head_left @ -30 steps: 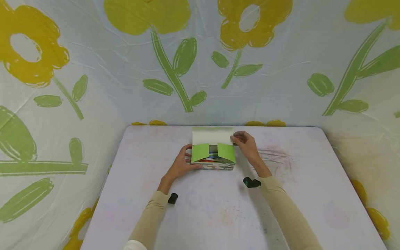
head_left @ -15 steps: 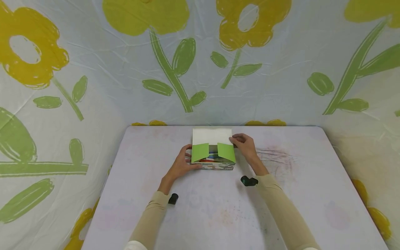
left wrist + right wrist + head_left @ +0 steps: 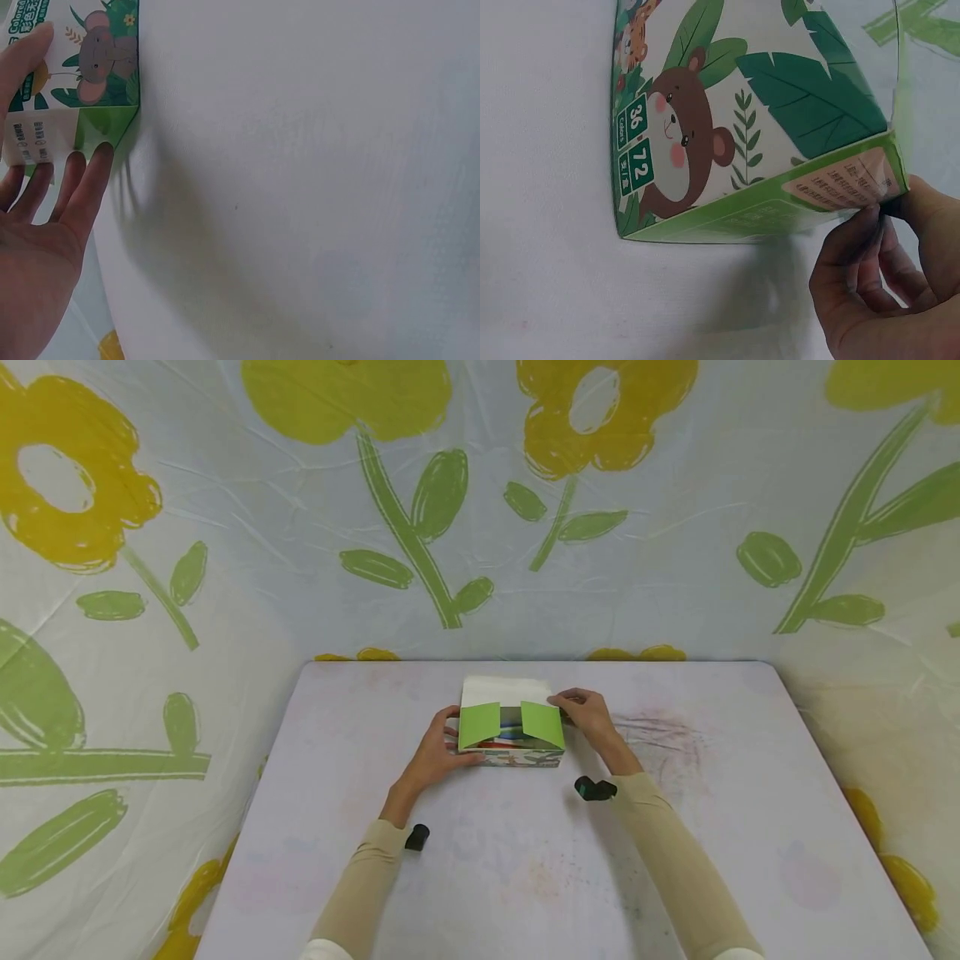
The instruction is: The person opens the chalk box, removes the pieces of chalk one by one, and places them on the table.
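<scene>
A cardboard box (image 3: 522,758) printed with jungle animals stands near the far edge of the table, its front towards me. Two green side flaps (image 3: 480,724) are folded inward over it, leaving a gap that shows colourful contents too small to make out. Its lid (image 3: 506,691), white inside, is raised at the back. My left hand (image 3: 433,753) holds the box's left end, thumb along the front; in the left wrist view several fingertips touch the end panel. At the back right corner my right hand (image 3: 588,714) pinches the lid's edge between thumb and fingers.
A small black device (image 3: 596,789) sits by the right wrist and another (image 3: 417,837) by the left. The pale table (image 3: 517,877) bears faint stains and dark scuffs. Flower-printed cloth (image 3: 300,527) rises behind it and along both sides.
The lid's far edge has come nearer and its white inside looks shorter. My right hand has shifted slightly left and closer with it. The left hand and the box stay nearly still.
</scene>
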`<act>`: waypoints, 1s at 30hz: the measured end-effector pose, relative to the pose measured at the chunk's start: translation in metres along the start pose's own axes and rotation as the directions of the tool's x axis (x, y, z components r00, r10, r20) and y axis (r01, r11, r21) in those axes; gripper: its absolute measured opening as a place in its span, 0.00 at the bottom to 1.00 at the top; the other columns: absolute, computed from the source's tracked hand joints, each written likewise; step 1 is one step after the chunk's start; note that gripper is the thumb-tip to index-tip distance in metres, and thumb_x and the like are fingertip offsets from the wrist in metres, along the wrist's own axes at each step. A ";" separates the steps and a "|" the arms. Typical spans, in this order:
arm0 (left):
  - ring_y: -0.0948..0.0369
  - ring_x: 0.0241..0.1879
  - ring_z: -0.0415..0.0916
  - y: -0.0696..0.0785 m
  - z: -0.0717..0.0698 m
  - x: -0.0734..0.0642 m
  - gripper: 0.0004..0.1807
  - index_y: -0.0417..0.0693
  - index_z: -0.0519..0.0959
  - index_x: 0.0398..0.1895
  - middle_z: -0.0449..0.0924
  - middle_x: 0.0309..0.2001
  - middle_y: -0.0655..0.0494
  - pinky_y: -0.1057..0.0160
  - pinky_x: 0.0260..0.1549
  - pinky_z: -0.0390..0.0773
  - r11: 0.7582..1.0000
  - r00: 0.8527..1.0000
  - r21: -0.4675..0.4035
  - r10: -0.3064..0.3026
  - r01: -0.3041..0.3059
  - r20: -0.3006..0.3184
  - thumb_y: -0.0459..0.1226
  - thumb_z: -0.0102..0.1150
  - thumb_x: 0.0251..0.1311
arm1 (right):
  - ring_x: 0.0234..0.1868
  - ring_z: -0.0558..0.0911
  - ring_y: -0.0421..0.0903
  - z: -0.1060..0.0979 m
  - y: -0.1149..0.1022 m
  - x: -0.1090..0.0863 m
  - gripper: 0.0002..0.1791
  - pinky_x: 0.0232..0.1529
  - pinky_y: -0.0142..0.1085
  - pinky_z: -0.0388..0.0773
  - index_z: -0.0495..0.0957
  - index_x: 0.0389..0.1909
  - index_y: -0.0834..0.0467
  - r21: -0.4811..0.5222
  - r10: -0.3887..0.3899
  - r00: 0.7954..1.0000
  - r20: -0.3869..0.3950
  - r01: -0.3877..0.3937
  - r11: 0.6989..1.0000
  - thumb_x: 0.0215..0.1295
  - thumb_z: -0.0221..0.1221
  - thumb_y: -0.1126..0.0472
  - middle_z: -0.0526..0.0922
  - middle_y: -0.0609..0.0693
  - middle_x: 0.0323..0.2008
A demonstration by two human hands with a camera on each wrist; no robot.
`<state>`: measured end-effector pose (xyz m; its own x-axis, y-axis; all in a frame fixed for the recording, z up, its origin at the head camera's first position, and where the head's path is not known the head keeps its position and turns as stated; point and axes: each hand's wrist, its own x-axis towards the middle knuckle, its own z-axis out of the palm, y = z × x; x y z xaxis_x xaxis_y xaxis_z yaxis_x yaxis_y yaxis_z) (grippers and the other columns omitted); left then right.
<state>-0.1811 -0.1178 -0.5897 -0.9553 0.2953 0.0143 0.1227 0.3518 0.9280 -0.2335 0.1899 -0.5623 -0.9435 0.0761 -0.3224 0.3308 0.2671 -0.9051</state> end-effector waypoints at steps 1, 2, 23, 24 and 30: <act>0.53 0.53 0.70 0.000 0.000 0.000 0.55 0.43 0.53 0.79 0.63 0.69 0.46 0.58 0.49 0.80 1.000 1.000 0.002 -0.002 0.002 0.001 0.37 0.80 0.53 | 0.40 0.80 0.42 0.000 0.000 0.000 0.23 0.44 0.32 0.79 0.80 0.55 0.66 0.002 0.003 1.000 -0.001 -0.003 1.000 0.70 0.66 0.53 0.83 0.54 0.45; 0.54 0.53 0.70 0.000 0.000 0.000 0.56 0.43 0.53 0.79 0.63 0.69 0.46 0.59 0.49 0.80 1.000 1.000 0.000 -0.005 0.005 0.000 0.37 0.80 0.53 | 0.40 0.80 0.42 0.001 -0.001 0.000 0.22 0.44 0.33 0.79 0.80 0.55 0.66 0.005 0.005 1.000 -0.004 -0.005 1.000 0.70 0.66 0.53 0.83 0.54 0.44; 0.53 0.53 0.72 0.004 0.005 -0.008 0.56 0.41 0.55 0.79 0.64 0.68 0.43 0.57 0.48 0.79 0.998 0.997 0.066 0.012 -0.007 -0.071 0.40 0.81 0.53 | 0.46 0.78 0.44 0.012 0.006 -0.021 0.17 0.40 0.28 0.75 0.81 0.53 0.61 -0.039 -0.330 0.932 -0.153 0.328 0.944 0.74 0.62 0.53 0.82 0.58 0.48; 0.53 0.53 0.72 0.005 0.005 -0.009 0.55 0.41 0.56 0.79 0.64 0.68 0.42 0.56 0.48 0.78 0.998 0.997 0.068 0.015 -0.009 -0.076 0.40 0.81 0.53 | 0.46 0.78 0.44 0.012 0.007 -0.023 0.17 0.41 0.28 0.75 0.81 0.53 0.62 -0.044 -0.338 0.928 -0.156 0.335 0.941 0.75 0.62 0.53 0.82 0.58 0.48; 0.50 0.52 0.75 0.008 0.006 -0.015 0.51 0.39 0.60 0.77 0.68 0.66 0.42 0.49 0.51 0.79 0.994 0.989 0.090 0.070 -0.059 -0.127 0.41 0.80 0.54 | 0.49 0.79 0.47 0.011 0.014 -0.034 0.21 0.44 0.27 0.75 0.79 0.56 0.64 -0.039 -0.371 0.915 -0.157 0.369 0.929 0.76 0.59 0.51 0.82 0.60 0.49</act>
<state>-0.1642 -0.1142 -0.5845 -0.9707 0.2044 0.1267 0.2027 0.4118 0.8884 -0.1963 0.1804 -0.5664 -0.9890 0.1218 0.0839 -0.0419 0.3131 -0.9488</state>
